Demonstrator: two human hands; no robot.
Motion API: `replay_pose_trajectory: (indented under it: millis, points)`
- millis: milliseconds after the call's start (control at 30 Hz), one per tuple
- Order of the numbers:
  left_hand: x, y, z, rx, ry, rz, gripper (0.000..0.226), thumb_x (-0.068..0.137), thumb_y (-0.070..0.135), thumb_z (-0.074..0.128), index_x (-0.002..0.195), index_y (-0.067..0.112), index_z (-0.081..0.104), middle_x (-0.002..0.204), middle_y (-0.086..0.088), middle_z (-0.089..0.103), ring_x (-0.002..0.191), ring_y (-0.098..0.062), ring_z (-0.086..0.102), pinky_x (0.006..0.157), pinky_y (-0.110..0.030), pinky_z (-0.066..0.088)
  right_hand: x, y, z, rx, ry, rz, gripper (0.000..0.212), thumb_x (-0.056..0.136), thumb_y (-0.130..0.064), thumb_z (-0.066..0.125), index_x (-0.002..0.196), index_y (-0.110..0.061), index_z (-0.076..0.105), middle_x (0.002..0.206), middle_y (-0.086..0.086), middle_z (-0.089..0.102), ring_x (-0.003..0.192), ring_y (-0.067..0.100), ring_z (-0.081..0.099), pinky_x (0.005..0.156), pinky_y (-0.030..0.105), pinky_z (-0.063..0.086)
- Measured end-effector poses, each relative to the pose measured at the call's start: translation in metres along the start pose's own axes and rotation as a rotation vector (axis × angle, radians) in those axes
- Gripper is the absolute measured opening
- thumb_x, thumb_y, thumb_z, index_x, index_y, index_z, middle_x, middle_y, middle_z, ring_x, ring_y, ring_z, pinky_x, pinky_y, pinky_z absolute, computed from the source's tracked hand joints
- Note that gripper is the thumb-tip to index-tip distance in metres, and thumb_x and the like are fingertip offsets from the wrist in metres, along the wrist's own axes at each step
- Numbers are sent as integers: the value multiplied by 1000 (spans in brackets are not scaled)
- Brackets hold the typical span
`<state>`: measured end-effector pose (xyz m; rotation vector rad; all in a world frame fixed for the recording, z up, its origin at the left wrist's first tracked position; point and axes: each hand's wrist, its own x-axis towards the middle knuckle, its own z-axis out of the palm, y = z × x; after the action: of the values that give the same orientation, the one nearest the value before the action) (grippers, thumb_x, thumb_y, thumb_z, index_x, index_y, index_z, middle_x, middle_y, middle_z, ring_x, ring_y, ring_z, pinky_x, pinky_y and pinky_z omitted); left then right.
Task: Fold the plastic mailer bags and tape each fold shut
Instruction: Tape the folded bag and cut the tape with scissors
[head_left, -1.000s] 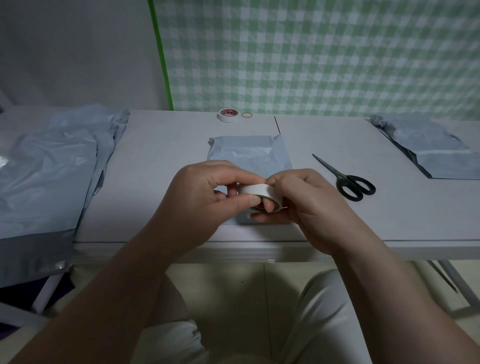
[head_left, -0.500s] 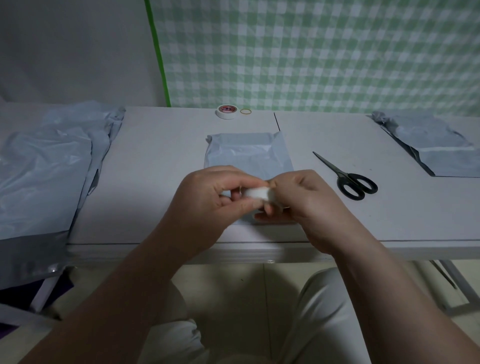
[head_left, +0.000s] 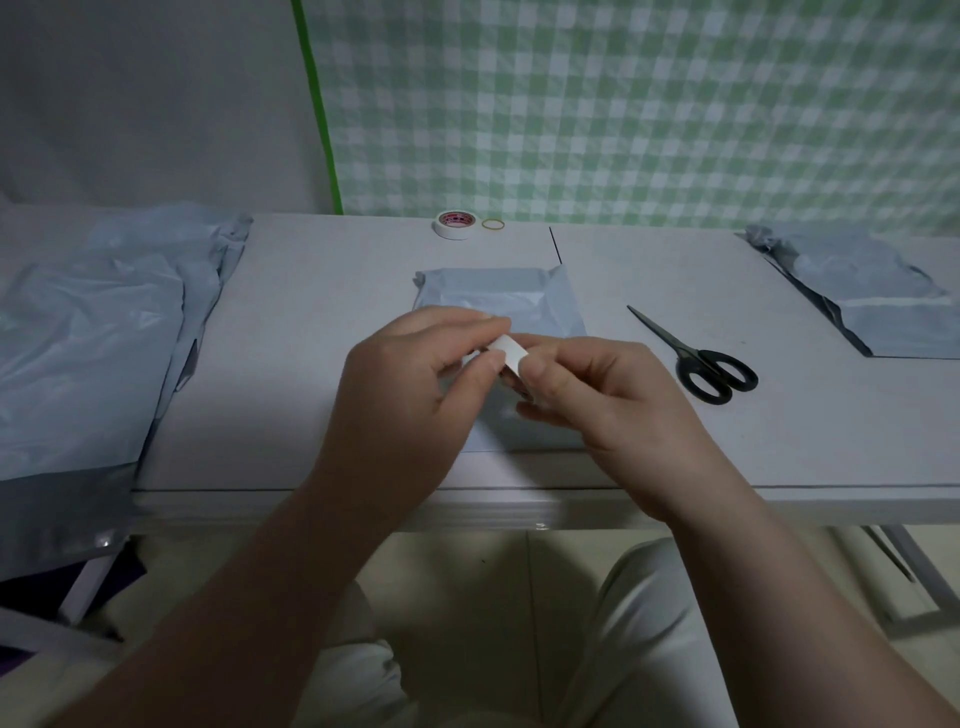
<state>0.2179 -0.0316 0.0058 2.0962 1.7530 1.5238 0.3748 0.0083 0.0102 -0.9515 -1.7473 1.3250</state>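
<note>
A folded grey mailer bag (head_left: 498, 296) lies flat on the white table (head_left: 322, 322) in front of me. Just above its near half, both hands hold a small white roll of tape (head_left: 511, 353). My left hand (head_left: 410, 395) pinches the roll's left side between thumb and fingers. My right hand (head_left: 597, 400) grips it from the right, thumb on the outer face. Most of the roll is hidden by my fingers.
Black scissors (head_left: 701, 364) lie right of the bag. A second tape roll (head_left: 454, 224) and a rubber band (head_left: 493, 224) sit at the table's back edge. Unfolded grey mailers (head_left: 88, 338) pile at the left; folded ones (head_left: 878, 296) lie at the right.
The roll has been turned in my fingers, so it now shows a flat tilted face. Both hands stayed over the bag, shifting only slightly.
</note>
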Motion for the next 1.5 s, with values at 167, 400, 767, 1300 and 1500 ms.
replay_pose_trajectory:
  millis: [167, 400, 767, 1300, 1500]
  points:
    - [-5, 5, 9, 132, 135, 72, 17, 84, 7, 62, 95, 5, 75, 95, -5, 73, 90, -11, 61, 85, -20, 45, -2, -1, 11, -252, 180, -103, 20, 89, -26, 63, 74, -38, 70, 113, -13, 68, 105, -6, 60, 91, 23, 49]
    - [-5, 9, 8, 3, 136, -5, 14, 80, 8, 64, 90, 9, 74, 89, 5, 70, 86, -6, 63, 78, -21, 51, -5, 0, 16, -400, 248, -199, 13, 89, -16, 63, 89, -19, 76, 109, -14, 64, 101, -19, 47, 81, 0, 38]
    - [13, 7, -13, -351, -304, -166, 17, 69, 25, 76, 80, 34, 67, 72, 22, 63, 70, 3, 56, 66, -7, 41, -5, -5, 14, 97, 54, 30, 27, 80, -28, 53, 69, -10, 70, 79, 23, 62, 78, 27, 58, 89, 56, 49]
    - [15, 15, -19, -310, -342, -139, 20, 64, 27, 84, 71, 33, 66, 65, 24, 63, 45, 3, 56, 52, -6, 35, 1, -15, 1, -213, -37, -53, 25, 70, -24, 48, 53, -9, 57, 57, 13, 54, 60, 34, 51, 63, 53, 47]
    - [16, 14, -22, -266, -327, -82, 13, 64, 33, 77, 72, 36, 66, 74, 22, 65, 47, 1, 57, 52, -6, 36, -1, -16, -1, -166, -51, -49, 25, 70, -22, 48, 49, -16, 58, 56, -1, 60, 65, 27, 59, 66, 47, 49]
